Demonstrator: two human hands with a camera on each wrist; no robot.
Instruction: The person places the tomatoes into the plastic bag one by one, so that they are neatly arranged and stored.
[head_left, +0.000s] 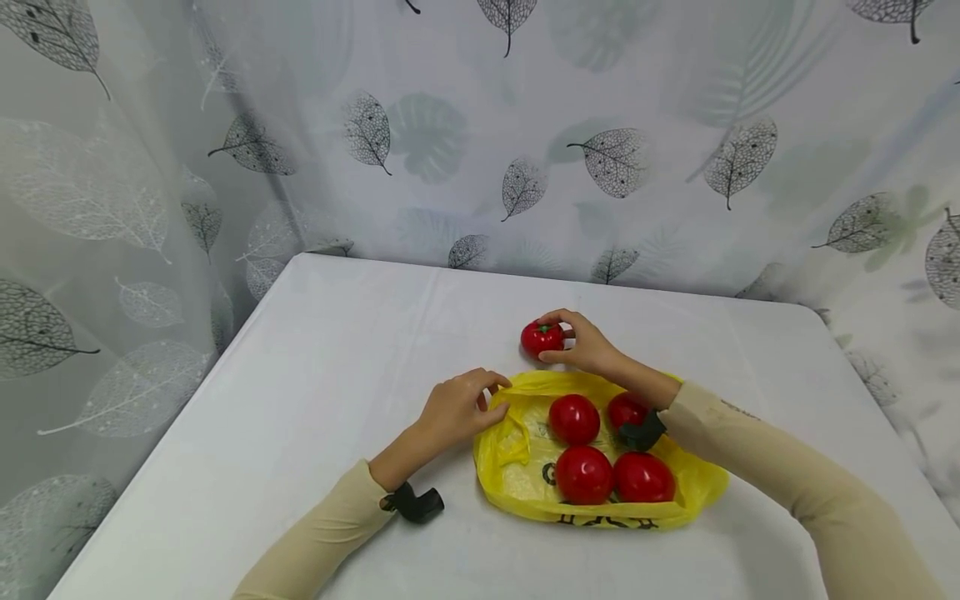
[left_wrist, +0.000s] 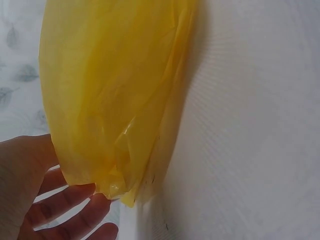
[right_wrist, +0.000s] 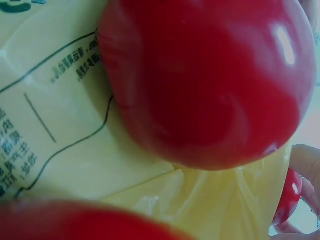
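A yellow plastic bag [head_left: 525, 479] lies spread open on the table, with several shiny red tomatoes [head_left: 583, 475] inside. At the bag's left rim, my left hand [head_left: 459, 408] holds the plastic between thumb and curled fingers; in the left wrist view the yellow film [left_wrist: 110, 100] partly hides those fingers. My right hand [head_left: 588, 343] reaches over the bag's far side and grips a red tomato with a green top [head_left: 540, 339], thumb on the near side and fingers on the far side. The right wrist view shows a tomato in the bag [right_wrist: 210, 85] up close.
A white cloth covers the table [head_left: 360, 333]. Leaf-patterned curtains [head_left: 450, 150] hang behind the table and along its left side. Dark wrist straps with camera mounts sit on both wrists, the left mount [head_left: 418, 504] close to the tabletop.
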